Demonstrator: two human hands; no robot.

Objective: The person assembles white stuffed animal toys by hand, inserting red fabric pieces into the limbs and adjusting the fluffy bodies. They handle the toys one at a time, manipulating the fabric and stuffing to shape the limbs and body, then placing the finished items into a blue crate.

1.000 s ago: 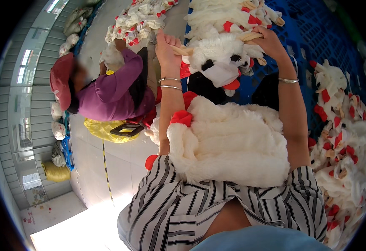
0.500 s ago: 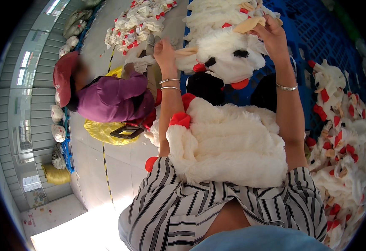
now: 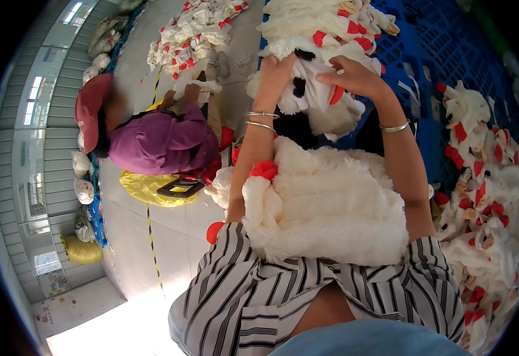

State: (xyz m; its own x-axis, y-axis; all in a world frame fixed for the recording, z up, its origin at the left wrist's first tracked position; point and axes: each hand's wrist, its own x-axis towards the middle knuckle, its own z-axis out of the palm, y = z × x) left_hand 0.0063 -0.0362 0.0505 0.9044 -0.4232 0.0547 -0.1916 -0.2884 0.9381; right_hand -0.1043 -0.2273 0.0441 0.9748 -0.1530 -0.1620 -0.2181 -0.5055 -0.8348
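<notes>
In front of me is an unstuffed white plush animal skin, with black eye patches and a red piece, now turned sideways and crumpled. Its upper left side is pinched in my left hand, the fingers closed on the fabric beside a black patch. My right hand hovers at the skin's right side, near the red piece, thumb and fingers apart. A thick bundle of fluffy cream plush with a red tip rests against my body, between my forearms.
More white plush skins lie beyond my hands on blue plastic pallets. A large heap of them rises on my right. At left sits a co-worker in a purple top, handling white fabric; another pile covers the floor behind.
My right hand has let go of the beige ear and come down and left. My left hand has moved right onto the skin, which has turned and bunched up. The co-worker's hands shifted.
</notes>
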